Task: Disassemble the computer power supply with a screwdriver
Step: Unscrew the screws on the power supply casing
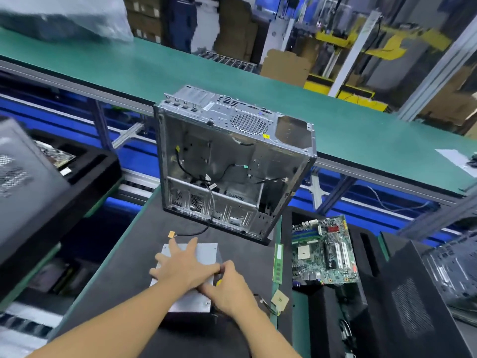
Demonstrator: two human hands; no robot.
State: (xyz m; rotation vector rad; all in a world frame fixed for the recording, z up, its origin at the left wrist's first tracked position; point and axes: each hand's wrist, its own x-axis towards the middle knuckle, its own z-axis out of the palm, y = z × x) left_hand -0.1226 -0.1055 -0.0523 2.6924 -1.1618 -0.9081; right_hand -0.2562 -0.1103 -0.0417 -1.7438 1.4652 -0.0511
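A grey metal power supply [205, 254] lies flat on the dark work mat [124, 275] close in front of me. My left hand [184, 267] lies spread on its top cover with straight fingers, pressing it down. My right hand [228, 289] is curled at the unit's right edge around a screwdriver [219, 282], of which only a bit of yellow handle shows. The tip and the screw are hidden under my fingers.
An emptied computer case [232, 161] stands upright just behind the power supply, its black cable trailing onto the mat. A motherboard [324, 250], a RAM stick [278, 262] and a CPU chip [280, 300] lie to the right. A green conveyor belt [348, 130] runs behind.
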